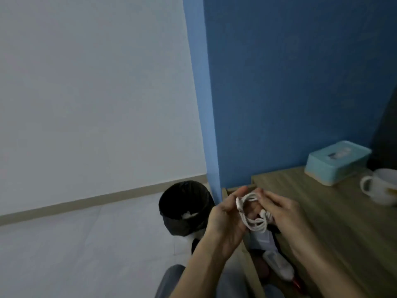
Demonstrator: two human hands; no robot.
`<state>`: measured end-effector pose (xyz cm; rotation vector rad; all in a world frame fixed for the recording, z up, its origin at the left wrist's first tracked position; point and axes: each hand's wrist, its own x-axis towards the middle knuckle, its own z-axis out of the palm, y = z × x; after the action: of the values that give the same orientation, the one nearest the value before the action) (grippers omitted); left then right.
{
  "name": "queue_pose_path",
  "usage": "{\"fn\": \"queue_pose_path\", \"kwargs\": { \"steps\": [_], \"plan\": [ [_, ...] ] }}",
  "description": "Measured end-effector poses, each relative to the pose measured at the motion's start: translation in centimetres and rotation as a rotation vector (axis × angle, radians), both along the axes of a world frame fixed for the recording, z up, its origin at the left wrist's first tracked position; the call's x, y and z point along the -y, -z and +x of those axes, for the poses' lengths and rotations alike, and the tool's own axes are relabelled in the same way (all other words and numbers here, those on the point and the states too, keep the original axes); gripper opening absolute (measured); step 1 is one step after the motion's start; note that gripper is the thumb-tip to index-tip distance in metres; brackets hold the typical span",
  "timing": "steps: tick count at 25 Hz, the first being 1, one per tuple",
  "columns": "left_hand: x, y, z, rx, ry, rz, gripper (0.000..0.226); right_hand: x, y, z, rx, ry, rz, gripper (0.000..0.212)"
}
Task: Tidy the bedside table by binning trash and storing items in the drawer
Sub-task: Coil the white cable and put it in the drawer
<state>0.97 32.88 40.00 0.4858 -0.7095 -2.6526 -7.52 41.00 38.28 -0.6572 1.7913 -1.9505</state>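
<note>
I hold a coiled white cable [253, 214] between both my hands, low and right of centre in the frame. My left hand [225, 218] cups the coil from the left with fingers curled around its loops; my right hand [281, 214] pinches it from the right, fingertips on the upper strands. The coil hangs just above the open drawer [251, 267], whose wooden rim runs down toward the bottom edge; inside it I see blurred pale items and something red, which I cannot make out.

To the right, the bedside table [322, 211] top stretches to the frame's edge, mostly bare near my right wrist. A teal tissue box [337, 162] stands at its far side against the blue wall, and a white mug [382, 188] sits beside it at the right edge. Left of my left hand, on the pale floor, stands a black-lined bin [184, 207] with something white inside, close to the table's corner.
</note>
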Motion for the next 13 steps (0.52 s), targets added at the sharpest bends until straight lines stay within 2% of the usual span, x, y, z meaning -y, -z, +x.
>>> {"fn": "queue_pose_path", "kwargs": {
  "steps": [2,6,9,11,13],
  "plan": [
    [-0.7,4.2,-1.5,0.123,0.039,0.033,0.023,-1.1,4.5,-1.2,0.011,0.021,0.172,0.021],
    [-0.6,10.7,-3.8,0.319,0.086,-0.030,0.022,-2.0,11.4,-3.1,0.102,0.149,0.291,0.025],
    [-0.1,14.7,-5.0,0.437,0.056,-0.258,0.030,-1.7,15.0,-4.0,0.225,0.174,0.347,0.020],
    [0.4,16.8,-5.4,0.495,0.024,-0.477,0.034,-1.3,17.0,-4.5,0.292,0.198,0.377,0.009],
    [0.9,18.3,-5.2,0.554,-0.014,-0.706,0.037,-1.2,19.2,-4.6,0.333,0.240,0.405,0.010]
  ]
}}
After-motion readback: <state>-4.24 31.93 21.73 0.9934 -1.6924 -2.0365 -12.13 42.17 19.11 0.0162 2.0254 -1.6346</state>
